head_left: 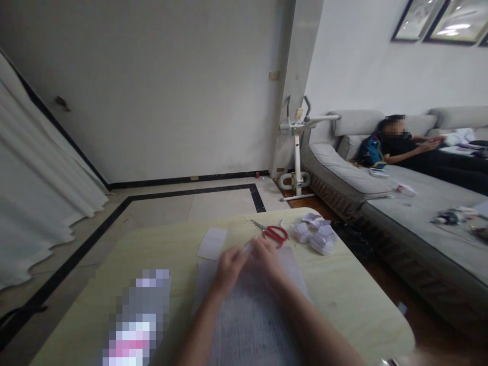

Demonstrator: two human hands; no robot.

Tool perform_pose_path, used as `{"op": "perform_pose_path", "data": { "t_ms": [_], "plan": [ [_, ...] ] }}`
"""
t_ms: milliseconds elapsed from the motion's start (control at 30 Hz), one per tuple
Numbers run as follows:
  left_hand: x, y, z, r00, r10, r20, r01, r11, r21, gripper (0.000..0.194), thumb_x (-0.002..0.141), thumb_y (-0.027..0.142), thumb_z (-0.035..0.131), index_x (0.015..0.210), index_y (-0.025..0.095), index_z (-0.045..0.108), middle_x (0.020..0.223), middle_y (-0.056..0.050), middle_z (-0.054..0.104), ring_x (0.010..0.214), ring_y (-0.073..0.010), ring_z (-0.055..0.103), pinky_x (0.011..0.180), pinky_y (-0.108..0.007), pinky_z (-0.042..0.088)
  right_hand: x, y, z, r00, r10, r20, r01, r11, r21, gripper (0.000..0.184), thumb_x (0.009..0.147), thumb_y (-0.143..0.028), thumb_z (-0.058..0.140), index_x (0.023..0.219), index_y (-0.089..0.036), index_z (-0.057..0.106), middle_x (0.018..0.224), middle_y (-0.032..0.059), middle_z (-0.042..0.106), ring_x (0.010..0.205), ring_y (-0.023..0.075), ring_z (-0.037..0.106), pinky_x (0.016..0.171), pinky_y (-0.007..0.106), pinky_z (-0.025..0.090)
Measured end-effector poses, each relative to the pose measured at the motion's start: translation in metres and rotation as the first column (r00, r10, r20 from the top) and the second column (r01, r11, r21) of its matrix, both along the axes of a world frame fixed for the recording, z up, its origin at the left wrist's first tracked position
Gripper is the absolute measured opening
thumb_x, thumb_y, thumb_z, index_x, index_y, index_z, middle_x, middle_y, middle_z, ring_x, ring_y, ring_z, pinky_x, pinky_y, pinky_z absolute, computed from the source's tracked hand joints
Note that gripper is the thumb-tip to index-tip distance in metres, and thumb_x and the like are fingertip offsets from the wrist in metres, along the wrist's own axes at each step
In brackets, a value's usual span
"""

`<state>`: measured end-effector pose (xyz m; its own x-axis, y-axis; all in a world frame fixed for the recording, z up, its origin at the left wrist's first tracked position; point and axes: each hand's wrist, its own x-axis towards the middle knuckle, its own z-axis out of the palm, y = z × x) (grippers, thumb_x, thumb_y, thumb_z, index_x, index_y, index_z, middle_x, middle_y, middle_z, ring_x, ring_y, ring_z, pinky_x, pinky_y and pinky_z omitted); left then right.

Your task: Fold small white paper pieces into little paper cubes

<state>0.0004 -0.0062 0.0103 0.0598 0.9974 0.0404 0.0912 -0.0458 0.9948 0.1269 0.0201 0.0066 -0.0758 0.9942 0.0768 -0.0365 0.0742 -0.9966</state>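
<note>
My left hand [232, 262] and my right hand [266, 254] meet over the far part of a printed sheet [253, 325] lying on the table. Their fingers are closed around a small piece of white paper [247, 250], blurred and mostly hidden. Just beyond my right hand lie scissors [276, 234] with red handles, blades pointing left. A white rectangular slip [212, 244] rests to the left of the hands. Several folded or crumpled paper pieces [322, 240] are heaped to the right.
The pale wooden table [362, 300] has rounded corners. A pixelated object [133, 320] stands at its left. A grey sofa [404, 213] runs along the right, with a person [404, 147] reclining on it. White exercise equipment [297, 152] stands by the wall; a curtain [38, 203] hangs left.
</note>
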Motion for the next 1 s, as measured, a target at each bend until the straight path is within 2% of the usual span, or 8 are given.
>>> {"op": "perform_pose_path", "data": {
  "t_ms": [133,367,467,600,700,833,900,1000],
  "plan": [
    [0.0,0.001,-0.001,0.999,-0.041,0.009,0.041,0.999,-0.006,0.029,0.078,0.039,0.057,0.066,0.013,0.059,0.058,0.003,0.047,0.057,-0.0103,0.041,0.051,-0.02,0.03,0.0,0.001,-0.003,0.998,-0.042,-0.043,0.042,0.999,-0.001,0.032,0.08,-0.038,0.047,0.055,-0.018,0.048,0.052,-0.0037,0.039,0.05,0.0113,0.036,0.047,0.023,0.027],
    [0.001,0.001,-0.003,1.0,-0.025,-0.007,0.025,1.0,0.003,0.028,0.079,0.039,0.056,0.067,0.014,0.061,0.06,0.001,0.052,0.058,-0.0119,0.045,0.053,-0.02,0.033,0.005,0.001,0.002,0.998,-0.06,-0.001,0.06,0.998,0.018,0.033,0.082,-0.038,0.044,0.071,-0.015,0.066,0.057,0.0002,0.052,0.053,0.0128,0.044,0.049,0.023,0.032],
    [0.001,0.001,-0.004,1.0,0.006,-0.021,-0.006,1.0,0.023,0.03,0.08,0.039,0.053,0.066,0.014,0.061,0.059,0.001,0.053,0.058,-0.0126,0.046,0.053,-0.021,0.034,0.006,0.002,0.005,0.995,-0.096,0.018,0.096,0.995,0.022,0.032,0.081,-0.036,0.044,0.07,-0.016,0.067,0.053,-0.0012,0.048,0.051,0.0126,0.043,0.047,0.023,0.031],
    [0.001,0.002,-0.005,0.995,0.088,-0.052,-0.085,0.995,0.053,0.032,0.079,0.042,0.053,0.065,0.014,0.06,0.058,0.002,0.052,0.056,-0.0122,0.045,0.051,-0.021,0.034,0.003,0.001,0.006,0.995,-0.04,0.091,0.039,0.999,0.007,0.03,0.08,-0.039,0.049,0.065,-0.017,0.063,0.052,-0.0014,0.049,0.051,0.0126,0.044,0.046,0.022,0.031],
    [0.001,0.003,-0.004,0.993,0.096,-0.068,-0.092,0.994,0.052,0.035,0.079,0.045,0.054,0.066,0.014,0.061,0.06,0.0,0.055,0.057,-0.0127,0.047,0.052,-0.021,0.035,-0.001,0.001,0.002,0.99,-0.038,0.139,0.04,0.999,-0.012,0.032,0.077,-0.04,0.054,0.055,-0.018,0.056,0.052,-0.0009,0.05,0.052,0.013,0.044,0.046,0.023,0.032],
    [0.003,0.002,-0.002,0.991,0.099,-0.086,-0.094,0.994,0.061,0.037,0.08,0.046,0.053,0.065,0.014,0.06,0.059,0.0,0.055,0.057,-0.0131,0.048,0.052,-0.021,0.035,-0.004,0.002,-0.004,0.991,-0.03,0.127,0.028,0.999,0.021,0.033,0.078,-0.042,0.053,0.056,-0.017,0.055,0.055,-0.0005,0.051,0.054,0.0134,0.046,0.049,0.023,0.035],
    [0.004,0.002,-0.004,0.988,0.124,-0.091,-0.117,0.99,0.08,0.035,0.081,0.045,0.051,0.068,0.014,0.061,0.061,0.0,0.056,0.057,-0.0134,0.048,0.053,-0.021,0.036,-0.002,0.004,-0.003,0.993,-0.034,0.112,0.031,0.999,0.028,0.031,0.078,-0.043,0.054,0.061,-0.016,0.057,0.058,-0.0005,0.052,0.056,0.0132,0.047,0.049,0.023,0.035],
    [0.006,0.004,-0.012,0.979,0.165,-0.116,-0.154,0.983,0.103,0.034,0.082,0.042,0.049,0.068,0.014,0.061,0.06,0.0,0.055,0.057,-0.0132,0.048,0.052,-0.022,0.035,0.006,0.008,0.003,0.992,-0.116,-0.045,0.117,0.993,0.032,0.029,0.078,-0.044,0.055,0.084,-0.016,0.06,0.069,0.0001,0.055,0.057,0.0124,0.048,0.051,0.023,0.037]
  ]
}}
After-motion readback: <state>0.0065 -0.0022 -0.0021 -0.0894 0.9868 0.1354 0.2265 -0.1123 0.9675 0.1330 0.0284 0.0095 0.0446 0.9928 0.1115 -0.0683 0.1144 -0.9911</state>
